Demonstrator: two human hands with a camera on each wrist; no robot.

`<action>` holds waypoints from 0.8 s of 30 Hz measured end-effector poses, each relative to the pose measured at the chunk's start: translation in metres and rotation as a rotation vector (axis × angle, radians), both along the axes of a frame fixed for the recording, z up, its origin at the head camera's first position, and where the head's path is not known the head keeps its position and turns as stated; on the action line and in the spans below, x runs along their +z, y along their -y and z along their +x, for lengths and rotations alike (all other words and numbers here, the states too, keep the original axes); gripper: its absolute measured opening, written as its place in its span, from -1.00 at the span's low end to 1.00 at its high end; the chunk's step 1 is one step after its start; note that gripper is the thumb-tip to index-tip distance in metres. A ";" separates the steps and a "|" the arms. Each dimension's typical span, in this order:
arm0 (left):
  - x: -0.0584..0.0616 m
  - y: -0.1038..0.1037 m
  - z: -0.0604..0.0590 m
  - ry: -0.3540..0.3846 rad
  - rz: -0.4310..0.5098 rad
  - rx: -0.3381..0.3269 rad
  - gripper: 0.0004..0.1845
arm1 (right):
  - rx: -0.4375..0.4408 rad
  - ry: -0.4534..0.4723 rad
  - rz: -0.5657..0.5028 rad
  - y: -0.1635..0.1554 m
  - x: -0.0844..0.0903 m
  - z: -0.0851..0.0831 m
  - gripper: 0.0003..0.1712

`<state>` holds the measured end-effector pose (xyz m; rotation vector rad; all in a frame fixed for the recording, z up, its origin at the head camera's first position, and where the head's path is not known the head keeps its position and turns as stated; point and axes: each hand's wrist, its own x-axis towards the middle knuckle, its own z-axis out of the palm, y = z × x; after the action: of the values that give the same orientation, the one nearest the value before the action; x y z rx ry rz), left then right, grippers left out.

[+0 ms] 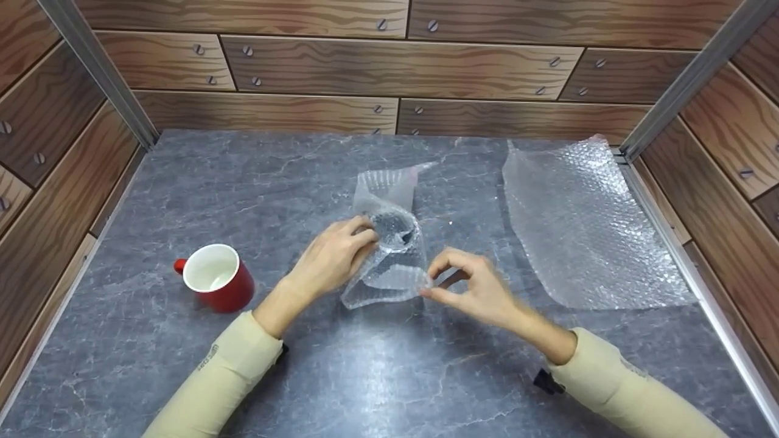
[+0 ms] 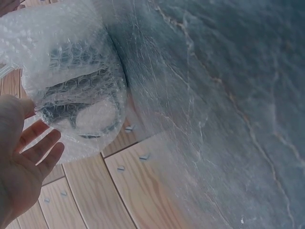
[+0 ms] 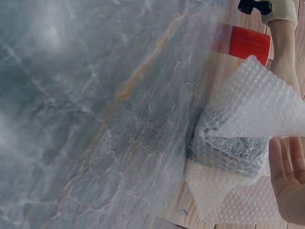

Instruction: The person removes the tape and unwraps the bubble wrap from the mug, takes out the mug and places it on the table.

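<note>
Near the middle of the table stands a round, cup-like thing (image 1: 397, 234), its dark surface showing through a partly wound sheet of bubble wrap (image 1: 384, 190). One end of that sheet trails toward the back, and a loose flap folds out at the front. My left hand (image 1: 335, 252) grips the wrap at the round thing's left side, fingers bent at its upper rim. With thumb and forefinger, my right hand (image 1: 471, 283) pinches the loose flap's right edge. In the left wrist view, bubble wrap (image 2: 71, 28) surrounds the thing, beside the left fingers (image 2: 43, 148).
A red mug (image 1: 226, 292) with a white inside stands at the left, handle pointing left. Another flat sheet of bubble wrap (image 1: 584, 225) lies along the right side of the table (image 1: 292, 176). Wood-patterned panels (image 1: 389, 67) and metal posts (image 1: 100, 67) enclose the table.
</note>
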<state>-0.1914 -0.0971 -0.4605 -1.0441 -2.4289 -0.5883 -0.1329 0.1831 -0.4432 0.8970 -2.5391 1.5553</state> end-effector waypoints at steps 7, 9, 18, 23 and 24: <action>0.000 0.000 0.000 0.003 0.009 -0.007 -0.88 | 0.115 -0.071 0.054 -0.004 -0.007 0.006 -0.77; 0.000 0.000 0.000 0.005 0.009 -0.006 -0.87 | 0.149 -0.103 0.056 -0.005 -0.009 0.007 -0.76; 0.000 -0.001 0.001 0.007 0.007 -0.003 -0.87 | 0.274 -0.239 0.095 -0.008 -0.017 0.012 -0.69; 0.000 -0.001 0.001 0.007 0.002 0.003 -0.87 | 0.313 -0.313 0.135 -0.009 -0.020 0.014 -0.67; 0.000 0.000 0.001 0.008 0.002 0.004 -0.87 | 0.317 -0.330 0.147 -0.009 -0.021 0.014 -0.68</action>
<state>-0.1907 -0.0966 -0.4606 -1.0381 -2.4363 -0.5944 -0.1186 0.1918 -0.4643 1.4965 -2.3808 1.1636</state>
